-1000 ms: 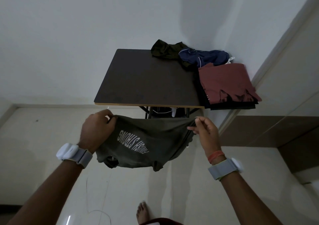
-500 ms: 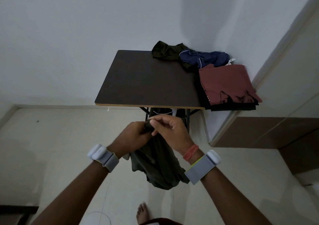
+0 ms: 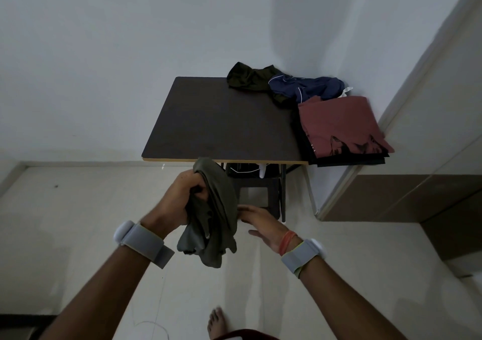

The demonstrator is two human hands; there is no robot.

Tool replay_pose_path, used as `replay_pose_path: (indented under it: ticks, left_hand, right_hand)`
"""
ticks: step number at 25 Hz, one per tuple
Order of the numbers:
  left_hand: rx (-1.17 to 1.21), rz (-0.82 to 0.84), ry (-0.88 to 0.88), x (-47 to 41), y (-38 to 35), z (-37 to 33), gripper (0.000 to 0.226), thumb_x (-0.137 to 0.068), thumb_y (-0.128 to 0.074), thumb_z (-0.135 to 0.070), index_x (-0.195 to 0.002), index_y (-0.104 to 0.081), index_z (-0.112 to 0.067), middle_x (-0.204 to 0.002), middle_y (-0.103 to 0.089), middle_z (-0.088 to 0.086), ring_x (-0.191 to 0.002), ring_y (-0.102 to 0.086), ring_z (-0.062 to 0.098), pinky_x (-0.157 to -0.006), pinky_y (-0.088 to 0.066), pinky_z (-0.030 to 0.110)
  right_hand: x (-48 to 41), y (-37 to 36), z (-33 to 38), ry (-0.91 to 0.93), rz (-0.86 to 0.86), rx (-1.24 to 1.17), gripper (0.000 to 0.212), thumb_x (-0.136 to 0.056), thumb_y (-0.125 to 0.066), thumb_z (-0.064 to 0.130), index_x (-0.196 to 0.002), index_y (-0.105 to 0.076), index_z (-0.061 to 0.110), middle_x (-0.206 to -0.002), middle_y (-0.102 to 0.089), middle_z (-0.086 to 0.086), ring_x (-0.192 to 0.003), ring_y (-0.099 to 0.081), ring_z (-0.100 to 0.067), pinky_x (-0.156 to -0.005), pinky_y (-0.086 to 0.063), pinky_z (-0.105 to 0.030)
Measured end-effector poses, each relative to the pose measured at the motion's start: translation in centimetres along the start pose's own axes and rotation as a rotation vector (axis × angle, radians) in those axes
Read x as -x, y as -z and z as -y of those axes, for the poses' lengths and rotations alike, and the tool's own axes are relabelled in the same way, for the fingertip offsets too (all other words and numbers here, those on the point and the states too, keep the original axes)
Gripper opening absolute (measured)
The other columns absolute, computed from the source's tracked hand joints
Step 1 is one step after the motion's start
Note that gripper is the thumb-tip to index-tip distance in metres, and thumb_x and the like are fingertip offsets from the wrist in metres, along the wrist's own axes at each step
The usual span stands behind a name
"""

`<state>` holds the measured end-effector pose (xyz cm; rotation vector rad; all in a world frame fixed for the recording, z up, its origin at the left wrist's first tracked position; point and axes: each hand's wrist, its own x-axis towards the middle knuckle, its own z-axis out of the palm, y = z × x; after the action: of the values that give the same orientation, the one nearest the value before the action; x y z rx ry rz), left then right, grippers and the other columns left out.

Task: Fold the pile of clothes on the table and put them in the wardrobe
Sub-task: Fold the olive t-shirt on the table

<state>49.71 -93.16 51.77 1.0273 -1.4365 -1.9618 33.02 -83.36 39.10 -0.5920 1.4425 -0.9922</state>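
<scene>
An olive green shirt (image 3: 214, 214) hangs doubled over in front of the dark table (image 3: 221, 120). My left hand (image 3: 182, 196) grips its bunched top edge just below the table's front edge. My right hand (image 3: 263, 222) is lower, fingers straight, touching the hanging cloth's right side. On the table's far right lie a crumpled dark green garment (image 3: 250, 78) and a navy garment (image 3: 305, 89). A folded maroon shirt (image 3: 341, 125) rests on a black folded stack (image 3: 347, 159) at the right edge.
The table stands in a corner, white wall behind, with a brown and white panel (image 3: 417, 183) to the right. A dark stool (image 3: 258, 193) and a white cable sit under the table. My bare foot (image 3: 216, 324) is on the pale tiled floor.
The shirt was held spread wide between both hands, then brought together. Now my left hand holds the top alone and my right hand has dropped to the cloth's side.
</scene>
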Motion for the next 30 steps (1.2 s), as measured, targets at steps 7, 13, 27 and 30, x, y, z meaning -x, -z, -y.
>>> replay_pose_path:
  ticks: [7, 13, 27, 30]
  left_hand:
    - [-0.011, -0.082, -0.062, 0.2, 1.7, -0.3, 0.028, -0.091, -0.039, -0.005, -0.065, -0.038, -0.014, -0.052, -0.035, -0.001, -0.047, -0.033, 0.011, -0.050, -0.031, 0.025]
    - [-0.133, -0.157, -0.100, 0.0, 2.8, 0.4, 0.026, -0.086, -0.044, -0.006, -0.063, -0.035, -0.015, -0.056, -0.032, 0.000, -0.052, -0.030, 0.013, -0.052, -0.030, 0.028]
    - [-0.348, -0.282, -0.042, -0.1, 4.8, 3.9, 0.026, -0.090, -0.056, -0.011, -0.073, -0.072, 0.001, -0.059, -0.050, -0.002, -0.064, -0.045, 0.018, -0.065, -0.041, 0.032]
    - [-0.384, -0.174, 0.085, -0.3, 2.4, 4.4, 0.041, -0.096, -0.061, -0.039, -0.078, -0.078, -0.007, -0.066, -0.058, 0.002, -0.070, -0.053, 0.017, -0.072, -0.043, 0.031]
  right_hand:
    - [-1.1, -0.7, -0.7, 0.210, 0.121, 0.097, 0.010, -0.085, -0.079, 0.012, -0.090, -0.076, 0.020, -0.097, -0.075, -0.005, -0.094, -0.068, -0.014, -0.098, -0.052, -0.036]
    - [-0.7, -0.2, -0.8, 0.310, -0.221, -0.040, 0.013, -0.092, -0.071, 0.010, -0.100, -0.077, 0.018, -0.090, -0.076, 0.006, -0.086, -0.070, -0.005, -0.078, -0.052, -0.019]
    - [2.1, 1.1, 4.0, 0.717, -0.456, -0.079, 0.017, -0.100, -0.059, 0.010, -0.111, -0.071, 0.013, -0.108, -0.074, 0.001, -0.106, -0.069, -0.015, -0.094, -0.056, -0.033]
    - [2.3, -0.5, 4.6, 0.736, -0.323, -0.019, 0.019, -0.098, -0.060, 0.005, -0.109, -0.073, 0.011, -0.107, -0.075, -0.001, -0.106, -0.069, -0.017, -0.096, -0.055, -0.036]
